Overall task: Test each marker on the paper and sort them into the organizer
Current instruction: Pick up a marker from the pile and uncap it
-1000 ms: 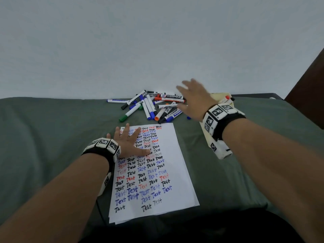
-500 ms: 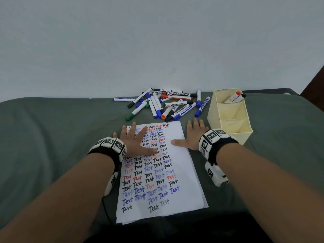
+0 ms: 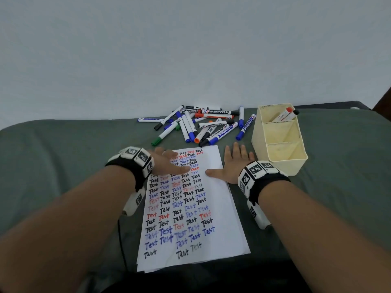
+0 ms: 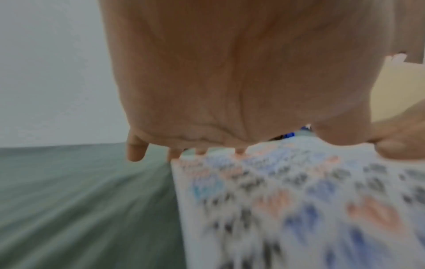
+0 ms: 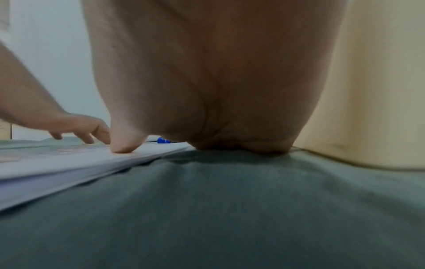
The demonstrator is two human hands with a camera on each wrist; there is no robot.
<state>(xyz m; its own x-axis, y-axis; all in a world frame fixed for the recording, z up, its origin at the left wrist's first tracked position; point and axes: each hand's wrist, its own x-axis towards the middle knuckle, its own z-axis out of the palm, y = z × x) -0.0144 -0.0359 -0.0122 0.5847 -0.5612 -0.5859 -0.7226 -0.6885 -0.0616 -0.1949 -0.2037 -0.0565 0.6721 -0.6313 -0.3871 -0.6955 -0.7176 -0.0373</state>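
A white paper [image 3: 213, 208] covered with rows of "Test" in black, blue and red lies on the green cloth in front of me. My left hand [image 3: 169, 163] is over its upper left part, fingers straight, blurred in the left wrist view. My right hand [image 3: 234, 163] lies flat at the paper's right edge, thumb on the sheet [image 5: 124, 147]. A pile of several markers [image 3: 201, 125] lies beyond the paper. The cream organizer [image 3: 296, 163] with three compartments stands at the right; its far compartment holds one red-capped marker [image 3: 285, 116].
The green cloth [image 3: 63, 166] covers the whole table. A pale wall [image 3: 190, 49] rises right behind the markers. A dark brown object [image 3: 384, 100] shows at the far right edge. The organizer's side [image 5: 379, 91] stands close to my right hand.
My right hand came back from over the marker pile and settled flat at the paper's right edge. My left hand has shifted rightward over the paper's top and is still moving.
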